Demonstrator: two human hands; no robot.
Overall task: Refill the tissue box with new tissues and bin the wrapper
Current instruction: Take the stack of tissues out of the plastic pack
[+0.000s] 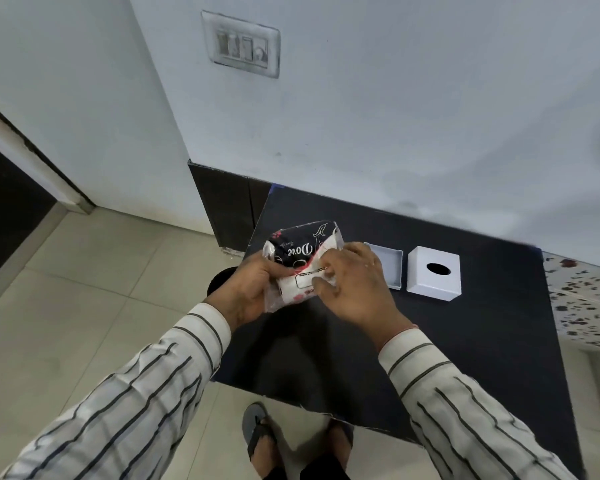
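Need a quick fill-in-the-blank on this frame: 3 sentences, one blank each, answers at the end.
1. Both hands, left hand and right hand, hold the tissue pack above the ____ table.
2. The white tissue box has a round ____ in its top.
3. The open tray lies to the ____ of the tissue box in the picture.

Answers: black; hole; left

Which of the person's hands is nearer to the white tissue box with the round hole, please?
Right. The right hand is just beside the tissue box; the left hand is farther away, beyond the tissue pack.
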